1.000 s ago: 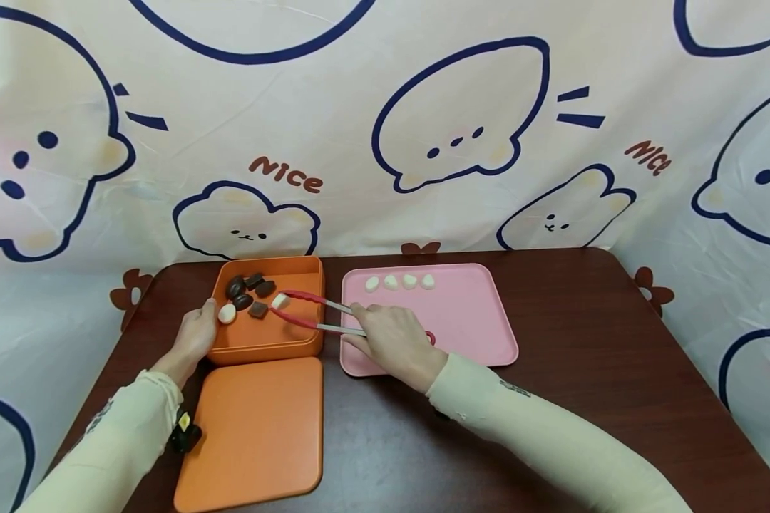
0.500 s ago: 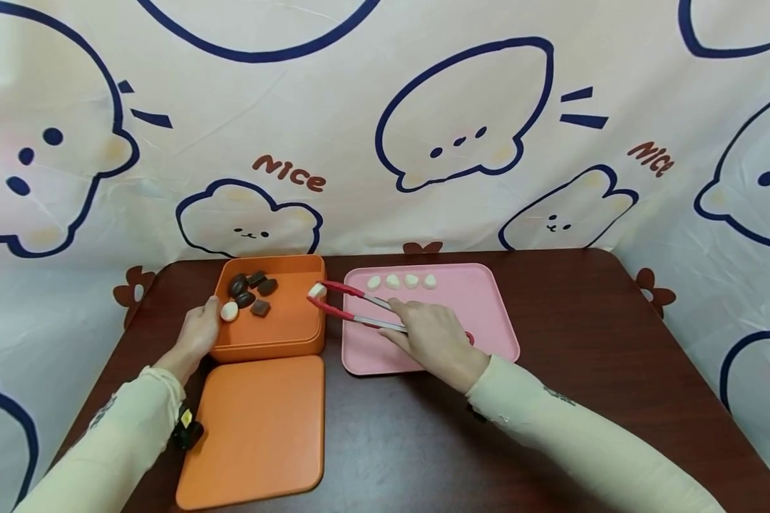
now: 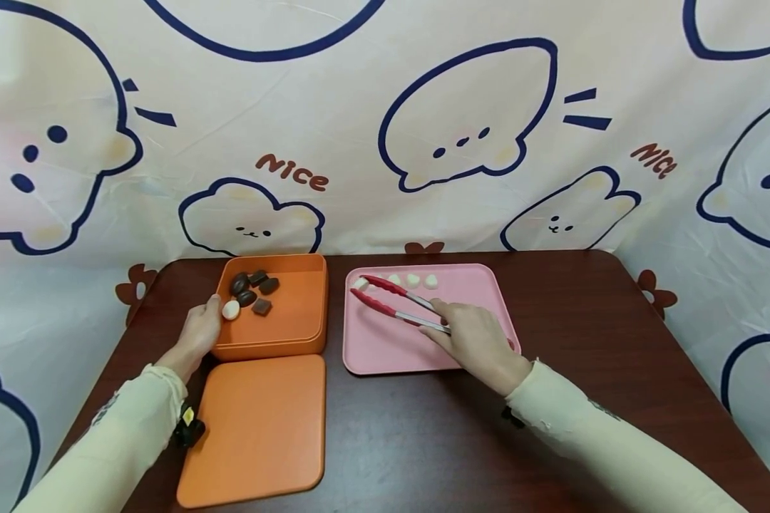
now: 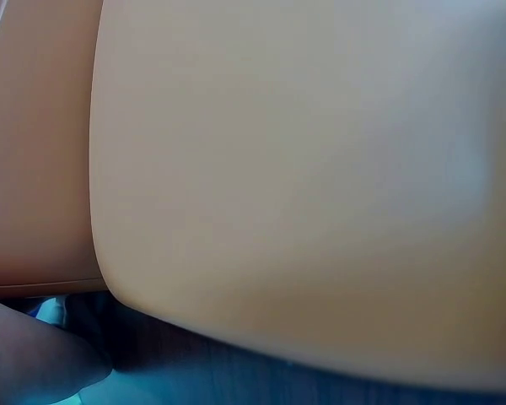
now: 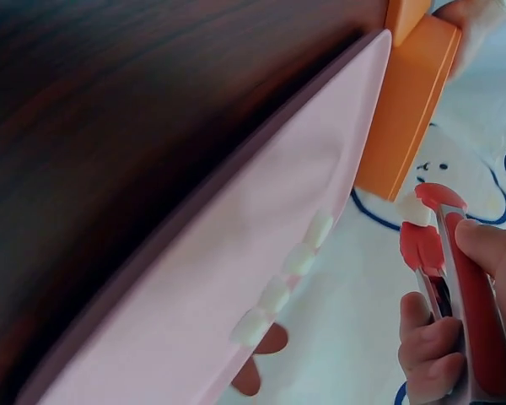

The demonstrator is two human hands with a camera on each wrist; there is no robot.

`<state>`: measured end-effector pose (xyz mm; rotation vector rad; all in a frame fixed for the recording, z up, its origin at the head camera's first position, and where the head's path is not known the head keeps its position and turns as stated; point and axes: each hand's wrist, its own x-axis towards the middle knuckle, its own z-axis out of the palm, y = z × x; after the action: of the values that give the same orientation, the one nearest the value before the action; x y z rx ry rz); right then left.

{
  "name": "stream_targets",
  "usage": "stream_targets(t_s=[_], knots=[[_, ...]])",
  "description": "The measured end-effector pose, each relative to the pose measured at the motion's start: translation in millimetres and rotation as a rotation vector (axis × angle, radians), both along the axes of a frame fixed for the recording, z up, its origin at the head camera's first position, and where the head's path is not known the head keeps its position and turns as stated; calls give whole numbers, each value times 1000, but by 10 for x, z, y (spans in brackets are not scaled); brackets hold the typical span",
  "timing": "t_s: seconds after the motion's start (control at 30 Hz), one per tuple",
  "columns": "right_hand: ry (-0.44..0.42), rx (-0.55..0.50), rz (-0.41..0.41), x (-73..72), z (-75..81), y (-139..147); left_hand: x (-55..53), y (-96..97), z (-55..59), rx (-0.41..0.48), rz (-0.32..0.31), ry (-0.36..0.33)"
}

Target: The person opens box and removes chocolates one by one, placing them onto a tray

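My right hand (image 3: 478,345) grips red-and-silver tongs (image 3: 375,305) over the pink tray's far left corner. Between the red tips is a small white chocolate (image 5: 414,208), partly hidden by them. Several rounded white chocolates (image 3: 413,281) form a row along the far side of the pink tray (image 3: 417,353). My left hand (image 3: 200,331) holds the left wall of an orange box (image 3: 298,303). Inside it, dark brown chocolates (image 3: 239,283) and one round white chocolate (image 3: 230,310) lie toward the left. In the left wrist view, part of a finger (image 4: 34,359) shows beside the orange box.
An orange lid (image 3: 257,427) lies flat in front of the box. Box and tray stand side by side on a dark wooden table (image 3: 423,442), with a narrow gap between them. A cartoon-print curtain (image 3: 353,128) hangs behind the table and at its sides.
My right hand has carried the tongs and the white chocolate out of the orange box, rightward over its wall to the pink tray. My left hand keeps its hold on the box.
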<state>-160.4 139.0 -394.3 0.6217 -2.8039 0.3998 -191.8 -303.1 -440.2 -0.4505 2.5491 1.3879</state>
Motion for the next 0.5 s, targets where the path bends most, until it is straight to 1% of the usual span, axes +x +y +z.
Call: stream_targets(t_s=[0.27, 0.5], knots=[[-43, -24, -76, -29, -9, 292, 5, -13, 4, 7, -7, -3], [-76, -27, -113, -52, -19, 584, -8, -6, 0, 0, -6, 4]])
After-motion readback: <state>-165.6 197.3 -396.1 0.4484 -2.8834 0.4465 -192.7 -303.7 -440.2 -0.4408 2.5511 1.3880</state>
